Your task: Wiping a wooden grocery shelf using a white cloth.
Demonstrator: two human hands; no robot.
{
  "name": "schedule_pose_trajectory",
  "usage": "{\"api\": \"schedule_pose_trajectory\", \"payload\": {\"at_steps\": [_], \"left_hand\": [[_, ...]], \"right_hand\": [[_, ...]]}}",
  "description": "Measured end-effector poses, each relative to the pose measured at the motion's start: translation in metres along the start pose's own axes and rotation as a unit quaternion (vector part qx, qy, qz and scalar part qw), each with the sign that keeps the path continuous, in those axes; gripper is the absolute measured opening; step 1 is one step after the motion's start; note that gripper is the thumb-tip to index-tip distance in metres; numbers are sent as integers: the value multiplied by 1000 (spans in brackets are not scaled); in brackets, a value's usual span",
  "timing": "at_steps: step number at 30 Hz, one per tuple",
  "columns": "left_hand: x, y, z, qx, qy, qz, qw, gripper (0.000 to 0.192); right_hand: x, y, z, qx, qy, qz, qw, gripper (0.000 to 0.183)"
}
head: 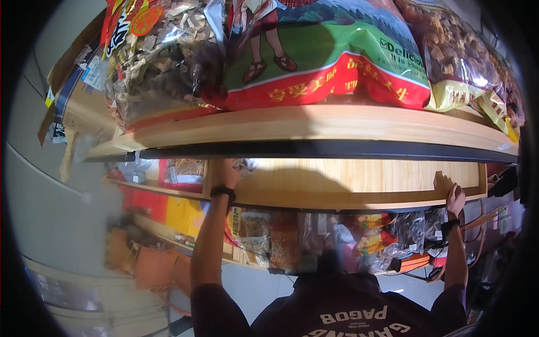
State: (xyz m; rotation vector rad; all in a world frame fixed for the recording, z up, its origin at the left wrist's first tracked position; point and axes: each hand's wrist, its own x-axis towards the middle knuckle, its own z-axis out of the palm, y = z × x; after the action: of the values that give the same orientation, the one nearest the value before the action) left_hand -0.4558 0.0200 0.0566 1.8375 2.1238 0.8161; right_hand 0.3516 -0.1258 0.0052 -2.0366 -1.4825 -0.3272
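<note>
A wooden shelf tray (294, 202) with a raised front lip lies below a higher wooden shelf (269, 122). My left hand (227, 173), with a dark band at the wrist, reaches into the tray's left part beside a divider and is closed on a crumpled whitish cloth or wipe (247, 165); its fingertips are partly hidden under the upper shelf's edge. On the right, my right hand (456, 200) rests on the tray's front lip near the right corner, its fingers curled. Whether it grips the lip I cannot tell.
Large bags of dried food (168, 54) stand on the upper shelf, with a printed red and green bag (328, 50) among them. A cardboard box (84, 92) is at the upper left. Packaged goods (257, 227) fill a lower shelf. Orange baskets or bags (156, 267) sit lower left.
</note>
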Motion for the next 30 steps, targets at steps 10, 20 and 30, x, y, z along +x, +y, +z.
{"api": "schedule_pose_trajectory", "payload": {"at_steps": [10, 20, 30], "left_hand": [[88, -5, 15, -17, 60, 49, 997, 61], [107, 25, 6, 92, -10, 134, 987, 63], [91, 25, 6, 264, -107, 138, 949, 66]], "right_hand": [[5, -3, 5, -27, 27, -35, 999, 41], [-7, -18, 9, -13, 54, 37, 998, 37], [-4, -27, 1, 17, 89, 13, 996, 37]]}}
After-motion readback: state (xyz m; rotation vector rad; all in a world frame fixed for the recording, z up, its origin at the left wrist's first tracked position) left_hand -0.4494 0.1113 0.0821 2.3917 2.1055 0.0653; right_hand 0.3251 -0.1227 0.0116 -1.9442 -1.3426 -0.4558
